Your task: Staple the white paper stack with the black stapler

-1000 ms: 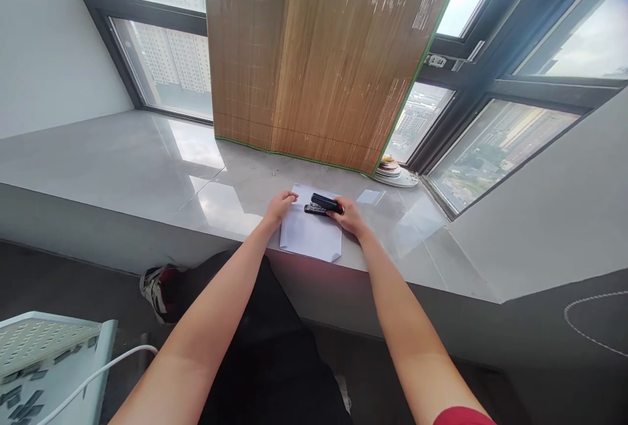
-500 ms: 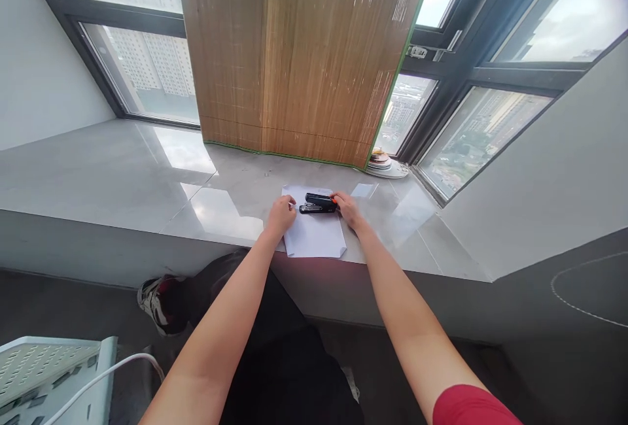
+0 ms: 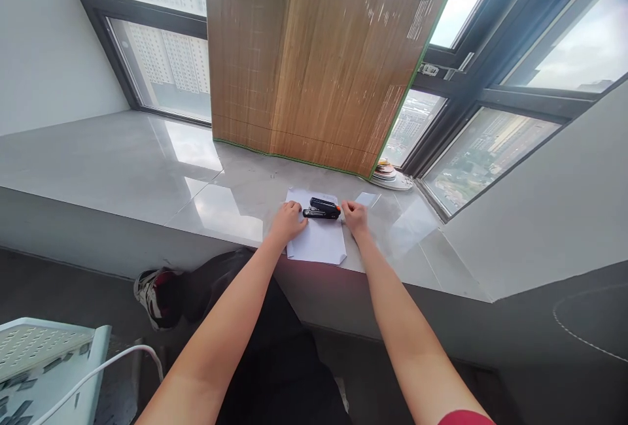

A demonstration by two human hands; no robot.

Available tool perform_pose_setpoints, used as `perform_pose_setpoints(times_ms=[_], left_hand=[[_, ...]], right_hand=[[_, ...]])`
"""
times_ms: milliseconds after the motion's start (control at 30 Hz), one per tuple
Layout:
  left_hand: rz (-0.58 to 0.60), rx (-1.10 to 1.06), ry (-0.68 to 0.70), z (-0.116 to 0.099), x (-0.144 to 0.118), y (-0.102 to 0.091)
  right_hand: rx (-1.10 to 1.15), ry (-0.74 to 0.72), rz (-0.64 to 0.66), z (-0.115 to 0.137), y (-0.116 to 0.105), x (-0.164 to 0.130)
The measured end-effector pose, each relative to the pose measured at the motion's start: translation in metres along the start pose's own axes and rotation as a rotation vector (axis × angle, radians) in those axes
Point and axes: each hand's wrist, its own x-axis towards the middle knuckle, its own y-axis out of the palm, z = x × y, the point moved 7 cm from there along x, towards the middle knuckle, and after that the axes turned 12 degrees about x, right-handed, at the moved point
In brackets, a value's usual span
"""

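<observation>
Daylight is let in thru L window (image 3: 164, 62) & R window (image 3: 520, 144); sky (image 3: 466, 0) nr blown out. Glare patches (image 3: 228, 212) are thrown on glossy sill (image 3: 112, 157); slits of light are leaked thru blind (image 3: 314, 72). Floor (image 3: 63, 288) is left dim. Edges are stretched, prob. by wide lens; top R corner's tinted bluish.

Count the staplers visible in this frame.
1: the black stapler lies on the white paper, toward its far edge, on the window ledge. Others could be hidden behind the hanging blind.

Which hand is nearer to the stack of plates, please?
Right. The right hand is left of the stack of plates, toward the person; the left hand is farther left.
</observation>
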Motion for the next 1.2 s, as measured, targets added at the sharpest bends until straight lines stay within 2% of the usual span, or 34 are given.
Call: perform_pose_setpoints(times_ms=[67,300,500,700,933,1067,1200], left_hand=[[-0.003,-0.023,-0.007,0.0,0.0,0.0],[0.014,-0.034,-0.027,-0.001,0.001,-0.001],[0.0,-0.032,-0.017,0.0,0.002,-0.001],[0.015,0.006,-0.015,-0.001,0.002,-0.001],[0.031,0.059,-0.005,-0.004,0.001,-0.004],[0.059,0.115,-0.009,-0.005,0.001,-0.004],[0.079,0.142,-0.01,-0.006,0.0,-0.004]], right_hand=[[-0.039,0.006,-0.004,-0.002,-0.001,-0.002],[-0.02,0.026,0.128,-0.008,0.006,-0.001],[0.08,-0.036,0.153,0.0,0.004,0.002],[0.114,-0.015,0.217,0.002,0.006,0.0],[0.283,0.058,0.126,0.004,-0.009,-0.003],[0.295,0.063,0.151,0.007,-0.009,-0.006],[0.397,0.052,0.068,0.005,-0.014,-0.004]])
